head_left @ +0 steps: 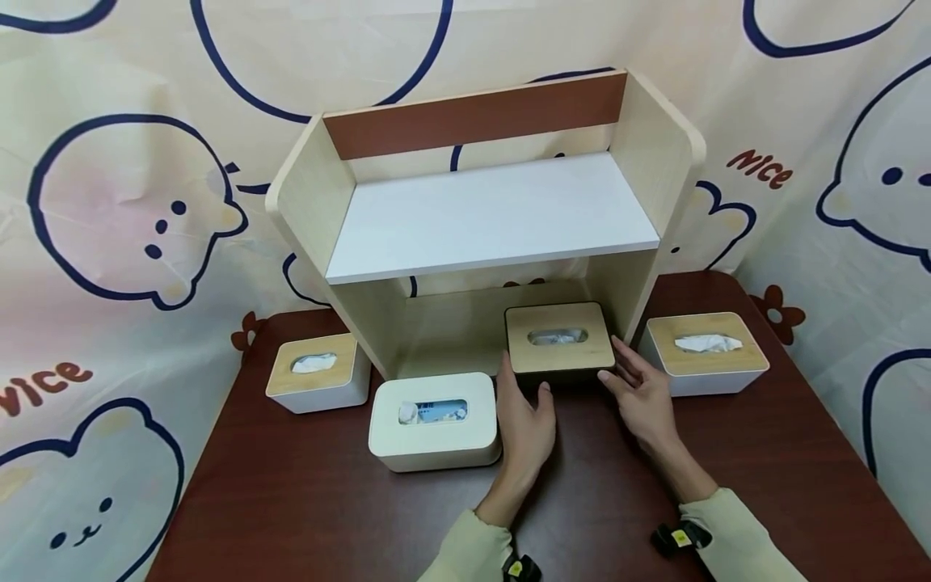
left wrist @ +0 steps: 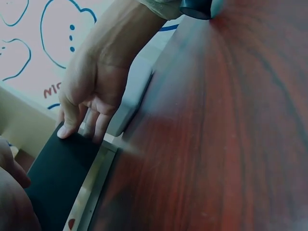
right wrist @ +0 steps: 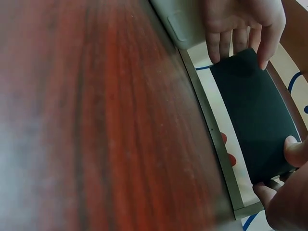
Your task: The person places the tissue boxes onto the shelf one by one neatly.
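A black tissue box with a wooden lid (head_left: 525, 326) is at the mouth of the shelf unit's lower compartment. My left hand (head_left: 525, 420) grips its left end, and my right hand (head_left: 640, 396) holds the right end. In the right wrist view, the thumb of my right hand (right wrist: 288, 192) lies on the black front face, with fingers underneath at the corner. A gap shows between the box and the shelf's base rail (right wrist: 211, 130). The left wrist view shows my left hand (left wrist: 14, 197) only partly. Beside my left hand stands an all-white tissue box (head_left: 436, 432).
The cream shelf unit (head_left: 662, 137) has a white middle board (head_left: 487, 214) and a brown back strip (head_left: 473, 117). White tissue boxes with wooden lids stand left (head_left: 320, 380) and right (head_left: 709, 356) of it on the dark brown table (head_left: 305, 493). A printed curtain hangs behind.
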A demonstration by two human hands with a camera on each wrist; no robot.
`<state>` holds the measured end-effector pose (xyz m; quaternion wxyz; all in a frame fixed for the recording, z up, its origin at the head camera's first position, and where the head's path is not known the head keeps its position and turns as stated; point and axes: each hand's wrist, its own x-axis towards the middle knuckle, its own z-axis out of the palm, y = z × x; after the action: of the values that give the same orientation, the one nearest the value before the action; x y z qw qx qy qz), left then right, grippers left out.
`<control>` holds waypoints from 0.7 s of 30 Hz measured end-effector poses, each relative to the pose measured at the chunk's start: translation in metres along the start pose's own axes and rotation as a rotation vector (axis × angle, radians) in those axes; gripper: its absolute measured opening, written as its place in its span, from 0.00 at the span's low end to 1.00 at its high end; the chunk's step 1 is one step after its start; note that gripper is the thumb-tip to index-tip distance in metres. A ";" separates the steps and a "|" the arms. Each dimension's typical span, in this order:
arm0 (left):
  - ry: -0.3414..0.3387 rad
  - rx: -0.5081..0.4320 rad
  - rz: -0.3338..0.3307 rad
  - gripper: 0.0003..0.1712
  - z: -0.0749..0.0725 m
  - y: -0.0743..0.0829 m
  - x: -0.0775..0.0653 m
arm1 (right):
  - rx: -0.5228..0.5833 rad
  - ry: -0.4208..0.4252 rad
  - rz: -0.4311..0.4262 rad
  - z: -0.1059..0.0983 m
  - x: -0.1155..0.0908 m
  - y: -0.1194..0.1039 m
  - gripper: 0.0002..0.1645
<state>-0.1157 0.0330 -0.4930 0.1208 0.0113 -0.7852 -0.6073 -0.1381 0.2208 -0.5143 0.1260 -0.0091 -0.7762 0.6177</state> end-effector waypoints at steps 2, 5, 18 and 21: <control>0.011 -0.010 0.002 0.44 0.002 -0.002 0.003 | 0.012 0.008 0.004 0.002 0.002 0.000 0.37; 0.026 -0.019 0.011 0.42 0.005 -0.004 0.008 | 0.010 0.025 0.009 0.004 0.004 0.001 0.36; 0.063 -0.019 -0.021 0.38 0.013 -0.013 0.019 | 0.022 0.079 0.063 0.015 0.009 -0.001 0.36; 0.071 -0.021 -0.029 0.38 0.014 -0.015 0.020 | -0.009 0.081 0.043 0.018 0.010 0.000 0.35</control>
<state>-0.1399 0.0395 -0.5072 0.1400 0.0430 -0.7738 -0.6163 -0.1518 0.2058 -0.5160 0.1437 -0.0514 -0.7727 0.6161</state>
